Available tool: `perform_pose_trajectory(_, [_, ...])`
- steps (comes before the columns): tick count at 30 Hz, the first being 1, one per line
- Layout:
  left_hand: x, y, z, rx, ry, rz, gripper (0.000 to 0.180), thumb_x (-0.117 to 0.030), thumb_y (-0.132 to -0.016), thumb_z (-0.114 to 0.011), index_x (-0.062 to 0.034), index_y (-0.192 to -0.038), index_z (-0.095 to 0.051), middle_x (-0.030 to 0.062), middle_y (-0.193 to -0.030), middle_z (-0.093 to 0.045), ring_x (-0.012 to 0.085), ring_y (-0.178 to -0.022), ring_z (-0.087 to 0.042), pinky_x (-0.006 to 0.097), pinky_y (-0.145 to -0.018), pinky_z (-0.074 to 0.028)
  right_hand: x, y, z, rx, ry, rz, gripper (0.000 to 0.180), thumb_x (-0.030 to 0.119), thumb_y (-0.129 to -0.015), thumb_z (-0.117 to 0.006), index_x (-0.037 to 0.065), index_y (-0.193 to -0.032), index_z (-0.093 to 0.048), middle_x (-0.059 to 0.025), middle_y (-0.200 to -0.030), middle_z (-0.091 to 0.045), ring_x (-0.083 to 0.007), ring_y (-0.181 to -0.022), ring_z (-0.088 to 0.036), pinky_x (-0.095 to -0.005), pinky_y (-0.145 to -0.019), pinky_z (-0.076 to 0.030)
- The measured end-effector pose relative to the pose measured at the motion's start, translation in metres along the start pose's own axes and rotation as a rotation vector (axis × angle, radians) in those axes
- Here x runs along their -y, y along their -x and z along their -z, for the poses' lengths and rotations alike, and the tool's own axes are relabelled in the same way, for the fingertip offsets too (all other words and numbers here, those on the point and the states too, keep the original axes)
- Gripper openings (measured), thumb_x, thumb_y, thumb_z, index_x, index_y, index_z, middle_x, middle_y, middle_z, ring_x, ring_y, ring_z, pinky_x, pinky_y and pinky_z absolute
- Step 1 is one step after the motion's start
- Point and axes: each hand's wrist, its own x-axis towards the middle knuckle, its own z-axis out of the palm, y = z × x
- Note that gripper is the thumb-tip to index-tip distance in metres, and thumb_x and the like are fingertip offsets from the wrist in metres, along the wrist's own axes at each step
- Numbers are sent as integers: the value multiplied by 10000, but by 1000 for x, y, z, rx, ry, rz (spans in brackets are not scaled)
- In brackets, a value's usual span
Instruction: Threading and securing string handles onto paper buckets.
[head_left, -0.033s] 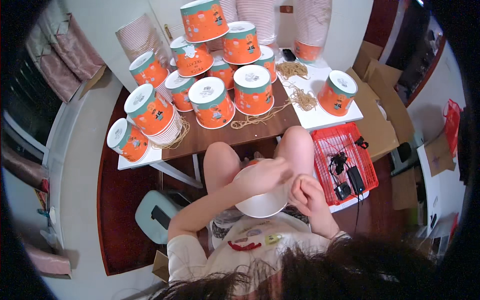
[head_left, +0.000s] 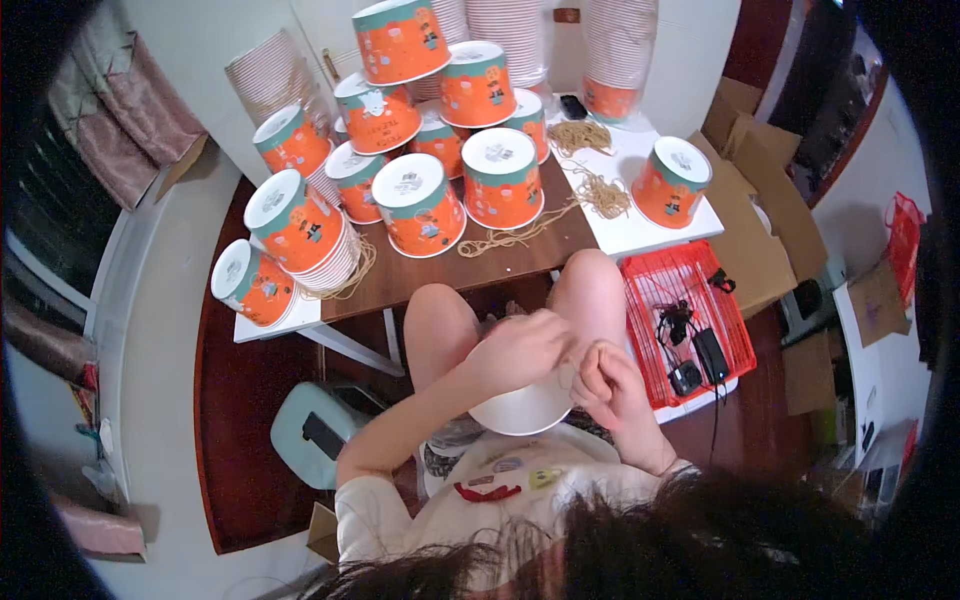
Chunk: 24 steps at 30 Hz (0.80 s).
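Note:
A white paper tub [head_left: 522, 412] rests in my lap between my thighs, its pale inside facing up toward me. My left hand [head_left: 522, 350] is over the tub, its fingers bent together in a pinch. Close to its right, at the tub's right side, my right hand [head_left: 610, 382] has its fingers curled in. A thin pale strand may run between the two hands, too faint to make out. On the brown table [head_left: 390, 285] in front of me stand several orange and green printed paper tubs [head_left: 418, 215], upside down, some stacked in a pyramid.
Loops of tan cord [head_left: 605, 195] lie on the table's white right part, near a lone orange tub [head_left: 672, 185]. Tall nested tub stacks [head_left: 618, 50] stand behind. At my right are a red basket [head_left: 740, 345] with cables and adapters, and cardboard boxes [head_left: 755, 235]. A pale stool [head_left: 300, 440] is at left.
My left hand has shifted slightly, its knuckles a little higher over the tub. My right hand stays almost in place. The whole view has moved a touch.

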Motion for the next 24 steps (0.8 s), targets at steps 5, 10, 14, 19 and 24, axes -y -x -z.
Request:
perform_pose_trajectory(5, [-28,60,12,-11,305,485,174,-139,-759,-562,-18,-881,-591,72,-781,-527,219,-660,-514,289,-583,-443,-4,-17,11,-54,-305,20,221,245,-892,-350,104,-795,-490,40,-448,-264,-88,-388,-243,-234,-394,-216])
perform_pose_trajectory(10, [-54,77,-17,185,692,784,300,-125,-778,-573,-51,-1068,-548,35,-809,-503,90,-651,-468,230,-553,-386,-13,-29,17,-24,-373,31,219,247,-894,-351,113,-837,-515,37,-442,-257,-84,-375,-223,-231,-387,-205])
perform_pose_trajectory(14, [-52,93,-50,142,675,595,287,-169,-788,-558,-29,-1038,-539,74,-762,-491,154,-645,-491,273,-565,-413,-10,-26,15,-61,-462,57,214,227,-896,-337,93,-848,-496,32,-448,-265,-82,-371,-216,-233,-382,-202])
perform_pose_trajectory(19, [-59,92,-44,180,773,796,219,-190,-816,-532,-16,-947,-555,67,-742,-532,137,-666,-521,273,-569,-420,-10,-21,18,-37,-462,71,213,216,-899,-322,76,-859,-478,25,-457,-282,-82,-371,-212,-238,-385,-203])
perform_pose_trajectory(24, [-58,96,-34,352,1145,1256,253,-255,-867,-469,-20,-907,-554,54,-741,-566,115,-685,-537,256,-595,-428,-21,-15,13,47,-433,21,232,247,-895,-333,80,-775,-440,26,-451,-278,-89,-372,-213,-244,-398,-212])
